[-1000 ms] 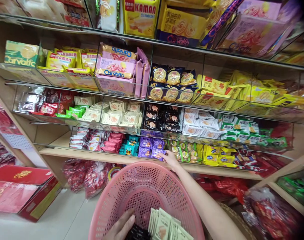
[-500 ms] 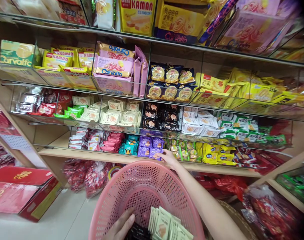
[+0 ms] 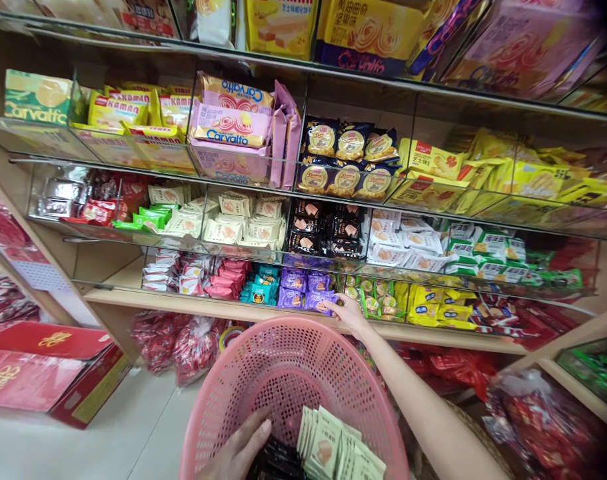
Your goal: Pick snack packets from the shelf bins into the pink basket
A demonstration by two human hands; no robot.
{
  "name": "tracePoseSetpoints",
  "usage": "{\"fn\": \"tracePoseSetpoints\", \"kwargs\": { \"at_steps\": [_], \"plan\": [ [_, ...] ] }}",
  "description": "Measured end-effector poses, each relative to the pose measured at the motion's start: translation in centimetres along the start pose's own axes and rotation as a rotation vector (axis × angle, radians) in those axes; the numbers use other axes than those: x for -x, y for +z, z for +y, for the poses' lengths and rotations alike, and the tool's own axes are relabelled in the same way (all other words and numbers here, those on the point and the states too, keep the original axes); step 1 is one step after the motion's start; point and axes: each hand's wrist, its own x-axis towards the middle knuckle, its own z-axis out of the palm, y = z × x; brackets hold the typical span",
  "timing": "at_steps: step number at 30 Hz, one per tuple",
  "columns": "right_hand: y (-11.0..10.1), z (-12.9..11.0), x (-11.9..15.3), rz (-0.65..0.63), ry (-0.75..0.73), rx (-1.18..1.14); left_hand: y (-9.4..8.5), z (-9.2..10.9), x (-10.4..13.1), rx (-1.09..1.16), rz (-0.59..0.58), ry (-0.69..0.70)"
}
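Your right hand (image 3: 350,312) pinches purple snack packets (image 3: 317,300) on the lowest shelf, at twelve o'clock from the pink basket (image 3: 223,393). Your left hand (image 3: 240,450), loosely curled, steadies the basket inside. Pulling carelessly could spill neighbouring packets.

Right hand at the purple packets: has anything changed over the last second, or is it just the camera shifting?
Almost nothing. The right hand stays with its fingers on the purple packets in the bottom shelf bin, with none lifted out; its small shift in the frame matches the camera's drift. The left hand stays inside the pink basket, beside the cream packets and dark packets.
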Motion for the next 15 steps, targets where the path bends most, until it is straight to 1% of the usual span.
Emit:
{"fn": "tracePoseSetpoints", "kwargs": {
  "at_steps": [2,4,6,8,11,15],
  "plan": [
    [-0.7,-0.6,0.7,0.009,-0.016,0.018,0.1,1.6,0.0,0.03,0.049,-0.09],
    [-1.4,-1.1,1.7,0.014,-0.036,0.031,0.0,3.0,0.0,0.05,0.097,-0.141],
    [-1.8,-1.5,3.0,0.012,-0.06,0.044,-0.3,4.2,0.0,0.066,0.15,-0.154],
    [-1.8,-1.7,4.6,-0.015,-0.094,0.054,-0.9,5.1,-0.4,0.078,0.206,-0.139],
    [-0.7,-1.7,7.4,-0.117,-0.151,0.048,-2.1,6.6,-1.6,0.094,0.277,-0.092],
    [2.2,-1.3,11.2,-0.316,-0.066,-0.047,-3.5,9.4,-3.4,0.146,0.361,-0.05]
  ]
}}
